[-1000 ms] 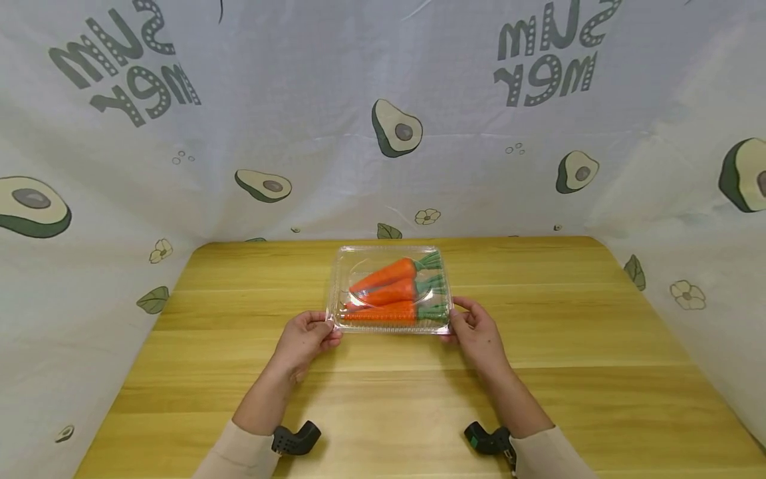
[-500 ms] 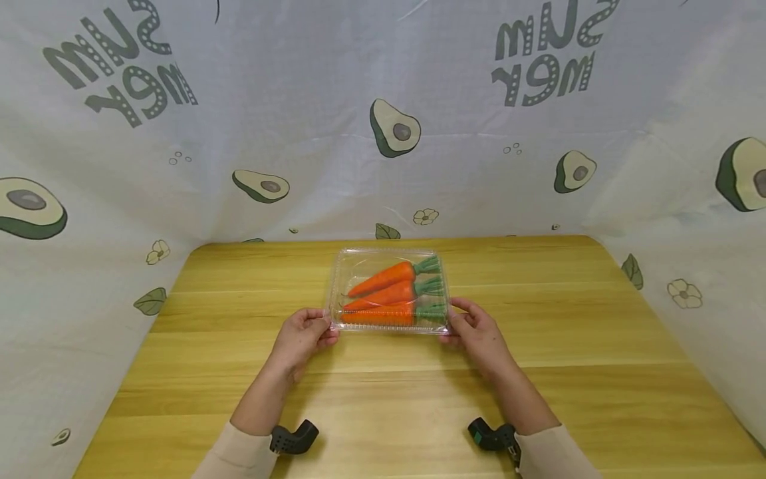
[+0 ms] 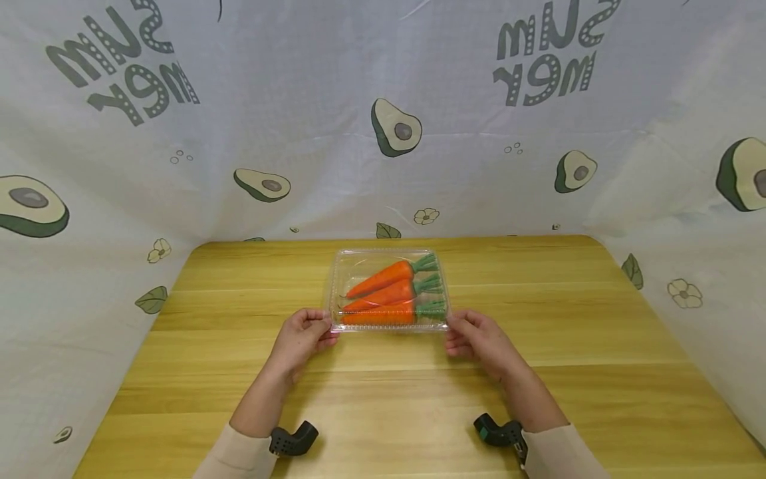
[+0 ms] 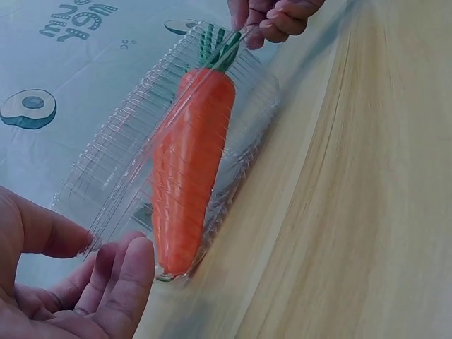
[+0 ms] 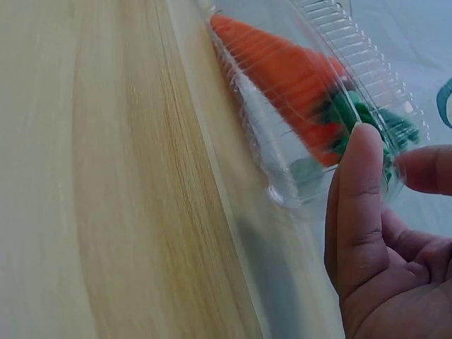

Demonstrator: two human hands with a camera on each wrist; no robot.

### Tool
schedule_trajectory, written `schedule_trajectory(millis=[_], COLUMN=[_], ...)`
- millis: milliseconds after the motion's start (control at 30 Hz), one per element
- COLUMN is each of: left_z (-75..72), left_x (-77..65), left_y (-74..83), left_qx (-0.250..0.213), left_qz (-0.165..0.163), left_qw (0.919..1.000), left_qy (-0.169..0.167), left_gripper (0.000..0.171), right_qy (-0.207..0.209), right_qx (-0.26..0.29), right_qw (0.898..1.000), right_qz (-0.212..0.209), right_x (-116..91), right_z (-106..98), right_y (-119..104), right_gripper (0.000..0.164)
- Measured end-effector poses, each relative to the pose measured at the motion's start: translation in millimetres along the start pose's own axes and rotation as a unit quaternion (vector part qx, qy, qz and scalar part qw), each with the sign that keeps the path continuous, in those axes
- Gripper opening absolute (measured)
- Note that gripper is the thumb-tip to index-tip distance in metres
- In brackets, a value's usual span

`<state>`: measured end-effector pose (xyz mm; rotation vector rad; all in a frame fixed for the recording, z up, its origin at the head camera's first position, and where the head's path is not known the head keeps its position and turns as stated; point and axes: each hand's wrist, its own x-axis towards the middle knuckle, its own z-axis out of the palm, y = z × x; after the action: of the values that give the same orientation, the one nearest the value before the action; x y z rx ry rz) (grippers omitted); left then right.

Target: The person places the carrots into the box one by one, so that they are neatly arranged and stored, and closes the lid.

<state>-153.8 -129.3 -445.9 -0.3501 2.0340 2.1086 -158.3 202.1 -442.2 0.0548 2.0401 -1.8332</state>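
A clear plastic clamshell box (image 3: pixel 371 261) with its lid down lies near the back middle of the table in the head view. Three orange carrots (image 3: pixel 389 293) with green tops lie inside, their tops to the right. At the near left corner my left hand (image 3: pixel 302 338) pinches the rim between thumb and fingers. My right hand (image 3: pixel 481 339) pinches the rim at the near right corner. The left wrist view shows a carrot (image 4: pixel 191 169) through the ribbed front wall. In the right wrist view the thumb and fingertips (image 5: pixel 362 152) meet at the rim beside the green top.
The wooden table (image 3: pixel 383 412) runs from the box toward me and out to both sides. White cloth (image 3: pixel 311 80) printed with avocados hangs behind the table and along both sides. A black camera mount sits on each wrist (image 3: pixel 294 439).
My right hand has shifted slightly toward me and outward along the box's corner, its index finger no longer lying along the side. The left hand stays about where it was on the box.
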Motion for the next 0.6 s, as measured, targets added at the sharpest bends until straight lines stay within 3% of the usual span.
schedule_trajectory(millis=[233, 400, 600], left_z=[-0.2, -0.4, -0.3], left_x=[-0.2, 0.4, 1.0], left_y=[-1.0, -1.4, -1.3], left_qx=[-0.003, -0.012, -0.012], left_qz=[-0.002, -0.005, -0.008], left_qw=[1.0000, 0.9999, 0.9999], left_qy=[-0.004, -0.006, -0.005], left_gripper=[0.019, 0.019, 0.018], right_qy=[-0.035, -0.042, 0.002], right_qx=[0.056, 0.088, 0.093], right_qw=[0.998, 0.995, 0.996], right_qz=[-0.009, -0.017, -0.005], right_x=[-0.2, 0.3, 0.8], right_z=[-1.2, 0.1, 3.6], right_y=[3.3, 4.9, 0.8], right_gripper=[0.021, 0.017, 0.013])
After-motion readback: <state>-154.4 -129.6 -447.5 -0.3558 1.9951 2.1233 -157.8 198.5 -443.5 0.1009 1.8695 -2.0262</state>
